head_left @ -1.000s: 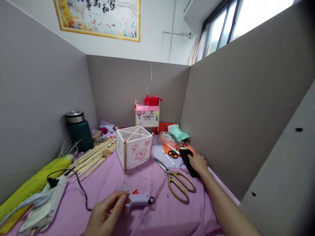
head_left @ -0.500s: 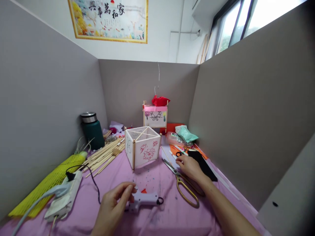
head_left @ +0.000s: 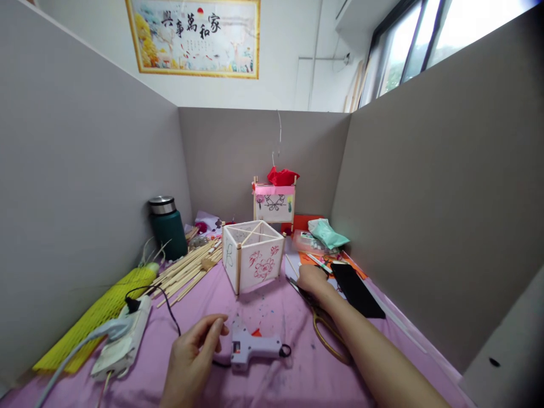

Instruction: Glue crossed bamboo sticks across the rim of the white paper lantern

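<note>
My left hand (head_left: 196, 352) is over the cloth, just left of a lilac glue gun (head_left: 257, 347) lying on its side. Its fingers are curled with the tips drawn close to the thumb, and nothing shows in them. Further forward, my right hand (head_left: 313, 280) reaches down among papers and pens; its fingertips are hidden. Beneath my right wrist and forearm lie large gold-handled scissors (head_left: 326, 334), partly covered. A white box-shaped lantern frame (head_left: 260, 263) with red flower drawings, wooden corner sticks and crossed sticks on top stands ahead, between my hands.
Wooden sticks (head_left: 191, 272), a green bottle (head_left: 165, 229), yellow netting (head_left: 102, 317) and a power strip (head_left: 123, 340) lie left. Behind stands a lantern with red cloth (head_left: 274, 207). At right are a black flat object (head_left: 357, 290) and a mint packet (head_left: 328, 233). Grey partitions (head_left: 263, 136) surround the table.
My right hand has moved forward and down, over the scissors' blades and the papers. The left hand has drawn slightly left of the glue gun, uncovering its nozzle end. The view has shifted slightly.
</note>
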Available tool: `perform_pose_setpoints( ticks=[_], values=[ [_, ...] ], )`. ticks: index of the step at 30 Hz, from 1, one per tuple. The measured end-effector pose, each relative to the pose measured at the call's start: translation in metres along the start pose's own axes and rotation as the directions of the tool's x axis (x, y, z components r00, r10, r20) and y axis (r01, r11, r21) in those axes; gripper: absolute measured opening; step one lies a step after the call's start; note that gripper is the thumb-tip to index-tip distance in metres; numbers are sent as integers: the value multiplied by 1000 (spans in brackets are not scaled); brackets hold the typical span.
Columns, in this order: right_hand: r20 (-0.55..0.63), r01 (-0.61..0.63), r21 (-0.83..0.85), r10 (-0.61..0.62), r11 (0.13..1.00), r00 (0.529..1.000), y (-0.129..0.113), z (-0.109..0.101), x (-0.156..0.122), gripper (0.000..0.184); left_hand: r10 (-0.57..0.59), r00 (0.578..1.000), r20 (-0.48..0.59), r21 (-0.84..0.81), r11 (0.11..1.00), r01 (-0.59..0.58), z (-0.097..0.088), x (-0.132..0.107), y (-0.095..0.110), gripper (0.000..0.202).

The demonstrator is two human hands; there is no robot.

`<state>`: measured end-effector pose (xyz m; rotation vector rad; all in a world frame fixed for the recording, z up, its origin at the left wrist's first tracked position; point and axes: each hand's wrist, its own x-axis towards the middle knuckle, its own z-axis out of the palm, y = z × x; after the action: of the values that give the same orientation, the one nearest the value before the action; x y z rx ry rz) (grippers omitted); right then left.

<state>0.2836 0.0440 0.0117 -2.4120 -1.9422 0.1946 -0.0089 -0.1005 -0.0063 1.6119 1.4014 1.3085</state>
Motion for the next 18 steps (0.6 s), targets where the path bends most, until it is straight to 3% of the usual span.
perform_pose_setpoints(
  ticks=[12, 18],
  values=[
    [-90, -63, 47, 67, 997, 994, 62, -16, -4, 25, -21, 999, -28, 6, 1000, 21, -7, -1, -6, 37],
    [-170, -48, 108, 66, 993, 983, 61, -13, -25, 21, -5, 999, -36, 32, 999, 6, -7, 0, -5, 37]
  ],
)
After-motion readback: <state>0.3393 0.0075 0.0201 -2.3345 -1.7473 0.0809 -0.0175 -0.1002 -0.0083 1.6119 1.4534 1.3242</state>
